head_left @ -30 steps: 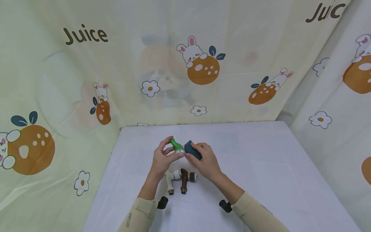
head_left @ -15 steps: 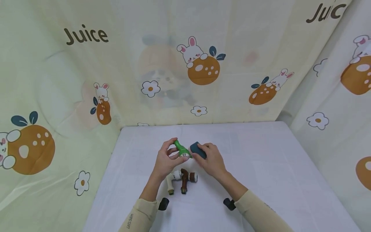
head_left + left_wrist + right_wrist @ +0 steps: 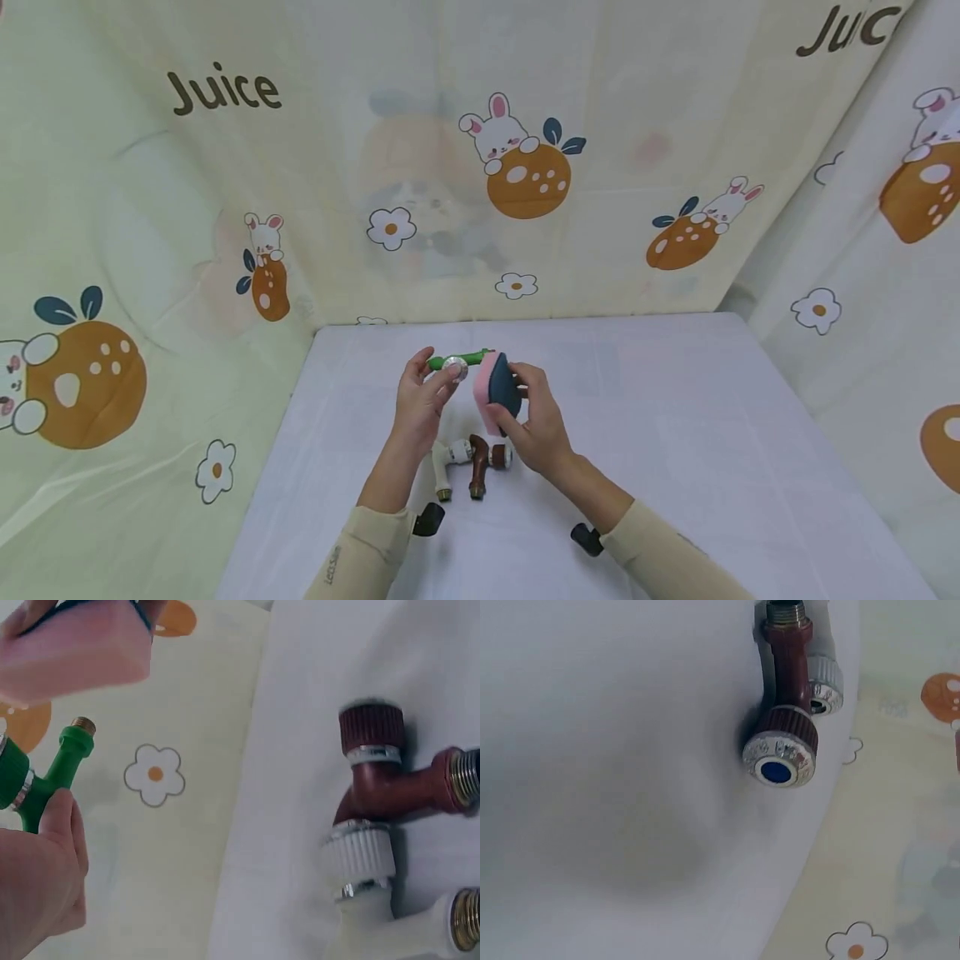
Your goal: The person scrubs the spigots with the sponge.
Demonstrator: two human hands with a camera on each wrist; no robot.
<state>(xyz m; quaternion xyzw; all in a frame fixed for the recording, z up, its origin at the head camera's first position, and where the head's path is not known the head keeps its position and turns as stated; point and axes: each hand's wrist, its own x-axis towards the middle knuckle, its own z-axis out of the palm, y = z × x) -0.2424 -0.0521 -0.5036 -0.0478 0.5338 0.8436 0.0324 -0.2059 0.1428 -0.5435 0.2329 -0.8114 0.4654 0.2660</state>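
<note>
My left hand (image 3: 417,408) grips a green tap (image 3: 474,358) above the table, its round knob facing the head camera. In the left wrist view the tap's brass threaded end points up toward a sponge (image 3: 82,652), with a small gap showing there. My right hand (image 3: 542,425) holds this pink and dark blue sponge (image 3: 483,396) on edge, pink face toward the tap. Below the hands, a brown tap (image 3: 477,471) and a white tap (image 3: 441,473) lie side by side on the table. In the right wrist view the brown tap (image 3: 790,671) shows, but neither hand does.
A white cloth covers the table (image 3: 637,400). Behind it and at both sides hangs a cream curtain (image 3: 337,167) printed with rabbits, oranges and flowers. Black wrist cameras (image 3: 429,519) stick out from both cuffs.
The left hand has turned the green tap so its knob faces the head camera and the stem lies level. The sponge has turned upright, showing its pink side.
</note>
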